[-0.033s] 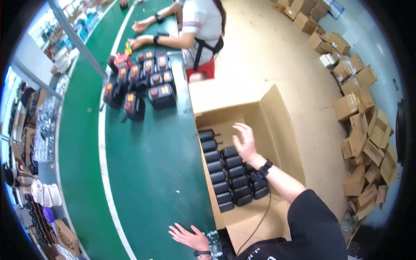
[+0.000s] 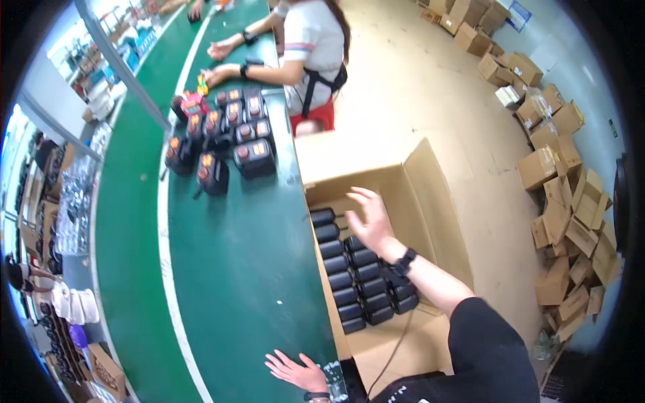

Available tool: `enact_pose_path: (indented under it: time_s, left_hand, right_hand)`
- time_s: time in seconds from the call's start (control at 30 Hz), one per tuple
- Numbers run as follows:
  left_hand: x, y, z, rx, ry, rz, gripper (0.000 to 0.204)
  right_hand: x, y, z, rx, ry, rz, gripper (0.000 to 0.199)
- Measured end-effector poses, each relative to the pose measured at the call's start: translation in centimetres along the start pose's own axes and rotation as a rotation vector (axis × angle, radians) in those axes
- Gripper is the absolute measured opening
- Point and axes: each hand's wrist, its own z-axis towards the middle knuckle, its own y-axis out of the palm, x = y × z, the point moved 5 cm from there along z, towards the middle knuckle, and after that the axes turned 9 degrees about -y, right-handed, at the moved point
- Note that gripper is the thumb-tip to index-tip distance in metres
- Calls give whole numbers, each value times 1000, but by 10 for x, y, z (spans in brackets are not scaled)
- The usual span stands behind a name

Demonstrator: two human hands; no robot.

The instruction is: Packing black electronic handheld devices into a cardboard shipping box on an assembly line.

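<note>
My right hand (image 2: 371,221) is held over the open cardboard box (image 2: 440,208), empty, its fingers apart. Below it, black rounded units (image 2: 368,272) lie packed in rows inside the box, some with short cords; the hand and forearm hide part of them. My left hand (image 2: 295,371) lies spread near the edge of the green table (image 2: 248,269), holding nothing. Beside its wrist is some clear plastic (image 2: 332,376). Farther up the table stands a group of black boxy devices (image 2: 254,159) with orange labels and round reddish-brown parts on top.
A thin dark cable (image 2: 396,350) runs from the box toward me. Beyond the devices, a co-worker (image 2: 312,40) sits on a red stool (image 2: 322,119), with a yellow-green item near one hand. Cardboard boxes (image 2: 561,215) are piled along the right wall. A grey post (image 2: 124,64) rises at the table's left.
My right hand has shifted slightly left above the box, still open. The whole view has moved a little. My left hand stays spread on the table.
</note>
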Motion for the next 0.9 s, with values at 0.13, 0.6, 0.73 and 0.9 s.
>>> enact_pose_path:
  time_s: [0.13, 0.6, 0.73, 0.9]
  left_hand:
    - [2, -12, -2, 28, 15, 33, 58]
    - [6, -14, -4, 18, 1, -58, 58]
    - [4, -14, -2, 9, 13, -52, 58]
    - [6, -15, -3, -16, 26, -36, 57]
  right_hand:
    - [-57, 86, 111, -56, -93, 41, 61]
    - [-74, 200, 137, -262, -470, -918, 43]
    - [-53, 151, 122, -243, -342, -803, 23]
    - [6, 10, 74, -289, 51, -306, 56]
